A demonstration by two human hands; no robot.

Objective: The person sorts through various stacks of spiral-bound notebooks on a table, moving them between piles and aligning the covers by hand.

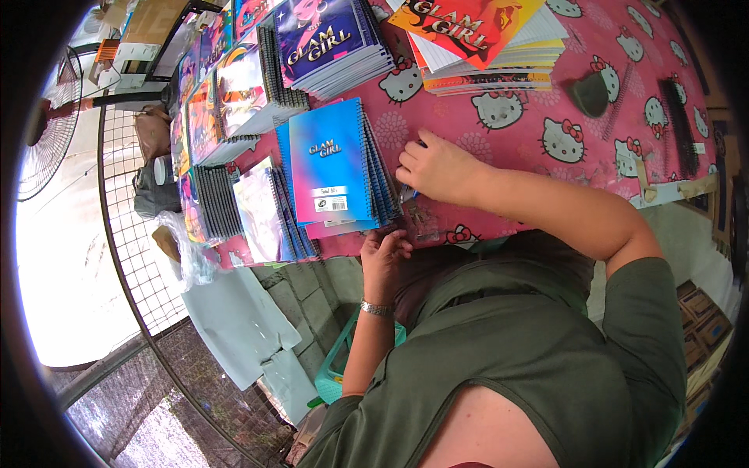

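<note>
A stack of blue-and-pink spiral notebooks [324,168] lies at the near side of the table, coils along its right side. Just right of the coils, my right hand [441,168] is closed, its fingers curled. A small dark bluish piece shows at its fingers, too covered to name. My left hand [382,253] is at the table edge, just below the stack's lower right corner. Its fingers are loosely bent and apart, with nothing seen in them. Small clear or metallic bits [421,222] lie below my right hand.
Purple-covered notebooks [331,47] and orange-covered ones [484,47] are piled at the back. More notebook stacks [242,90] fill the left side. A dark heart-shaped object [587,95] and black spiral coils [679,129] lie right on the pink tablecloth [523,117]. A fan [51,121] stands far left.
</note>
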